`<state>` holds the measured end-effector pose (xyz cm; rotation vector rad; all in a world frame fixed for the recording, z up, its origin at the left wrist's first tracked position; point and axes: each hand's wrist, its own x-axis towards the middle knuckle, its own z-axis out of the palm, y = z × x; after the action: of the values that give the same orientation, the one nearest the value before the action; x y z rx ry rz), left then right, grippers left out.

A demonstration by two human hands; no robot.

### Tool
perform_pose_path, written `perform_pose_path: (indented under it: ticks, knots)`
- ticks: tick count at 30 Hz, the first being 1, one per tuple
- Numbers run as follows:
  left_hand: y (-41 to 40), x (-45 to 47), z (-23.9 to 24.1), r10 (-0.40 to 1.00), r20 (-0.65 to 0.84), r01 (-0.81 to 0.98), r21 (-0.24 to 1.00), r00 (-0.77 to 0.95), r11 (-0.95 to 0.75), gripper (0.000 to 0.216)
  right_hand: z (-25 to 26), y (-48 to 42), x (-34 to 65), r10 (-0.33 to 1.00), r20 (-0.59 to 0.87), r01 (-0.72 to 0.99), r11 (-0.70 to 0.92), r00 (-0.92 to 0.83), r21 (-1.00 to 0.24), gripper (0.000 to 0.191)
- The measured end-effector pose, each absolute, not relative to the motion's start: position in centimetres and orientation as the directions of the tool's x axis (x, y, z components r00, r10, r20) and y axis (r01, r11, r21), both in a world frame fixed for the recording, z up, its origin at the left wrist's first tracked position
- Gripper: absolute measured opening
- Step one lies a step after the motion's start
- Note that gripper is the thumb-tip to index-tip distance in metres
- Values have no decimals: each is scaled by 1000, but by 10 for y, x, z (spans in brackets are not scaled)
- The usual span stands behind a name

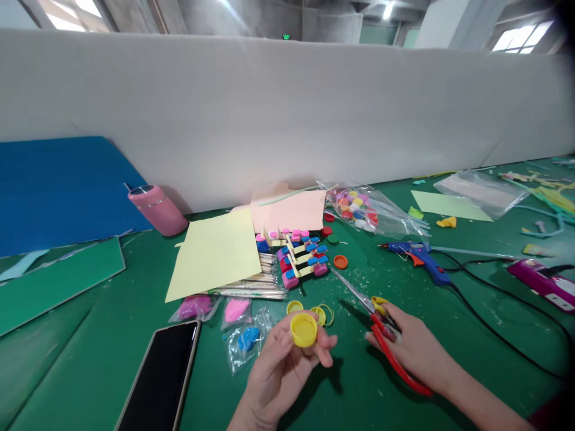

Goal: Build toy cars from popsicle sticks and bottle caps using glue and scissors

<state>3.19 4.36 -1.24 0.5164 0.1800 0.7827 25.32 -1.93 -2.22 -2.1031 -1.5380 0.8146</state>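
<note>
My left hand (283, 365) pinches a yellow bottle cap (303, 330) between thumb and fingers, its hollow side facing up toward me. To the right, my right hand (413, 344) is closed around scissors (359, 296) with long silver blades pointing up and left, apart from the cap. A long red handle (399, 359) extends below that hand, and a yellow and black piece (381, 305) shows at the fingers; whether these belong to one tool I cannot tell. Just beyond my left hand lie another yellow cap (294, 307) and a cut yellow ring (330, 315).
Small stick-and-clay models (303, 263) stand ahead, near an orange cap (340, 261). A blue glue gun (417, 256) with a trailing cord lies right. A phone (159, 377), clay packets (248, 339), yellow paper (215, 254) and a pink bottle (158, 211) occupy the left.
</note>
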Motion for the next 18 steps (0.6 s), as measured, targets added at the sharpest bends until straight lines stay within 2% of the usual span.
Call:
perform_pose_path:
  ticks: [5,10,15,18]
  knots:
    - [43,32,-11,696,36,-604,530,717,595,29,-23,-20,253,957,-201,717,-291,211,-634,22]
    - [44,34,-10,724,-65,-557,594,687,581,29,-22,-22,252,959,-185,727,-283,214,-625,20]
    - [44,41,-13,845,-172,-396,824,506,405,29,-18,-23,251,963,-177,727,-270,204,-632,27]
    - [43,45,-16,917,-92,-242,950,389,198,28,-16,-23,251,961,-184,733,-277,207,-622,28]
